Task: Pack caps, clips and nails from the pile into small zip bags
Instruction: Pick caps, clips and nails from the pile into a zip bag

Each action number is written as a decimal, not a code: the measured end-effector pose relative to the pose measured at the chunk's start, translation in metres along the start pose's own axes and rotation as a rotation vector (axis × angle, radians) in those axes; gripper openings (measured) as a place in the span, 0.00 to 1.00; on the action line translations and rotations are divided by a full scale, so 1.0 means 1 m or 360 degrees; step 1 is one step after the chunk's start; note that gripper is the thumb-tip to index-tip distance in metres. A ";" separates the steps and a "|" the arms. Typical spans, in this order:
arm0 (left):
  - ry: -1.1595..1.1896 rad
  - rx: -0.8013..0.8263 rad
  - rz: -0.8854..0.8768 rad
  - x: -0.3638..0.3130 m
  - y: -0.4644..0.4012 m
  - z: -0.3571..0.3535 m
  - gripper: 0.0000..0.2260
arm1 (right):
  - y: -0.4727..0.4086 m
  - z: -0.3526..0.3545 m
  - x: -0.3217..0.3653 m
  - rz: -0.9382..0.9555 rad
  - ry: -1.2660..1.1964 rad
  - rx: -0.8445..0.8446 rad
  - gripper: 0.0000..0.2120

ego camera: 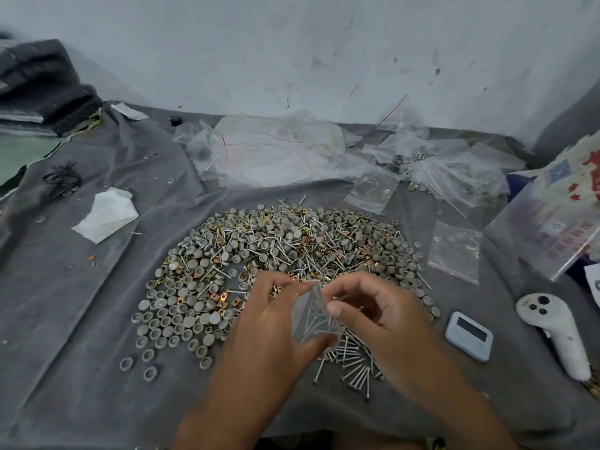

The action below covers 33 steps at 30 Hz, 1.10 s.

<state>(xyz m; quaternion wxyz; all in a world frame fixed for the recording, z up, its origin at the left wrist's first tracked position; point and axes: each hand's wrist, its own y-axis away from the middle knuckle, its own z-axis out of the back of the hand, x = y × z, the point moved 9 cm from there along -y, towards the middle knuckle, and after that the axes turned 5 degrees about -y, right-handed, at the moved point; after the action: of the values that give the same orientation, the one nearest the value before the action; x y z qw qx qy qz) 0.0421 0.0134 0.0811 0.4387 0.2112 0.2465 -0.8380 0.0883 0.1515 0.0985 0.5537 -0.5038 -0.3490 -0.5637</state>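
Clear plastic, a small zip bag (314, 315) sits pinched between both hands above the near edge of the pile (285, 251) on the grey-clothed worktop (81, 319). The left hand (269, 323) grips its left side, the right hand (380, 315) its top edge, fingers curled. Nails show inside (count unclear). Loose nails (352, 362) lie partly hidden under the hands.

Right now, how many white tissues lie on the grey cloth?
2: one crumpled tissue left of the pile, one smaller tissue at the far left near the wall. Others may be hidden.
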 end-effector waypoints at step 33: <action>-0.0139 -0.0050 0.0051 0.010 0.001 0.004 0.32 | 0.012 0.037 -0.121 -0.0417 0.1141 -0.0075 0.06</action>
<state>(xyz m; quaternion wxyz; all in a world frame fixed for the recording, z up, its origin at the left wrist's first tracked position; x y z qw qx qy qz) 0.0374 0.0044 0.0779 0.4656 0.1715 0.2370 -0.8353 0.0920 0.2183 -0.0100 0.5522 -0.2385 -0.1815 -0.7779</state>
